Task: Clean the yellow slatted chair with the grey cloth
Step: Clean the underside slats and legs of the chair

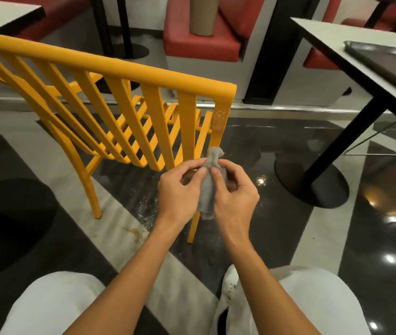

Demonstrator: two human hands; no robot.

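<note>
The yellow slatted chair (110,68) stands in front of me with its back toward me, and the slatted seat shows through the back slats. Pale specks mark its right back post just under the top rail. The grey cloth (207,189) hangs bunched between my two hands, just in front of the lower part of that post. My left hand (180,189) pinches the cloth near its top with thumb and forefinger. My right hand (234,192) pinches it from the other side. Neither the cloth nor my hands clearly touch the chair.
A white-topped table (337,37) on a black pedestal stands at the right, with a dark tray (385,61) on it. Red bench seats (199,42) line the back. Another table (3,13) is at far left. The glossy floor shows scattered crumbs and a brownish stain (131,232).
</note>
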